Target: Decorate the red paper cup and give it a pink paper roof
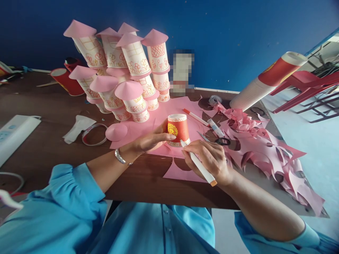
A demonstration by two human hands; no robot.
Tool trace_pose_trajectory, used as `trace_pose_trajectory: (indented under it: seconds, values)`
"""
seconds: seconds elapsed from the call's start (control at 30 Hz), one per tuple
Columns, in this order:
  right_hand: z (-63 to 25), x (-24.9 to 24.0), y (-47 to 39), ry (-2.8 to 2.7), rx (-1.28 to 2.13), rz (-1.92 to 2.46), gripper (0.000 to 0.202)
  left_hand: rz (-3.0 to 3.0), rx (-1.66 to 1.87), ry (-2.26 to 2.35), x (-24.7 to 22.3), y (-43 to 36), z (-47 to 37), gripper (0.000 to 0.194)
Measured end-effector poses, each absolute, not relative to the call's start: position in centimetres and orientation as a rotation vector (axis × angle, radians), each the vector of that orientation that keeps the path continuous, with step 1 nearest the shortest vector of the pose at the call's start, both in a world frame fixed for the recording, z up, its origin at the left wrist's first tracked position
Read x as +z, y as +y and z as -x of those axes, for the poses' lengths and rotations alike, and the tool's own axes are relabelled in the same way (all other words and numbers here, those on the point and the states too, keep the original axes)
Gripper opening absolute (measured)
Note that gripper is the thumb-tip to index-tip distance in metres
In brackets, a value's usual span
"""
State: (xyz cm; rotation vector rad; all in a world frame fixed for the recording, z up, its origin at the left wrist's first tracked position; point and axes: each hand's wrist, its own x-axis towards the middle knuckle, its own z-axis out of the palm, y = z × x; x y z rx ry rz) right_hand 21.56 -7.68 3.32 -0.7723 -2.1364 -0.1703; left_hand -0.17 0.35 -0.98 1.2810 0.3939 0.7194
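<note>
Along a dark table [137, 187], cone-roofed paper-cup towers [136, 60] crowd the far left, while pink paper scraps [246, 141], a glue stick [215, 128], a red-capped marker [196, 117] and scissors [222, 141] hem in the work from the right. At center, over pink sheets, a person's left hand [153, 139] reaches in from the side, thumb across the front of a red-banded cup [181, 131], gripping it firmly. The right hand [208, 155], wrist angled inward, pinches a white marker [200, 164], its tip at the cup's lower edge; whether it touches is unclear. The left fingers behind the cup are hidden, the right hand obscures the table beneath it, and a pixelated patch [182, 72] masks an object by the wall.
</note>
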Motion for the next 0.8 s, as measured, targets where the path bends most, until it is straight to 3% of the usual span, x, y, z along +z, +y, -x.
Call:
trace_pose_trajectory:
  seconds: [0.8]
  values:
    - [-21.51, 3.58, -7.72, -2.116, -0.205, 0.806, 0.02, -1.245, 0.713, 0.394, 0.0, 0.05, -0.22, 0.061]
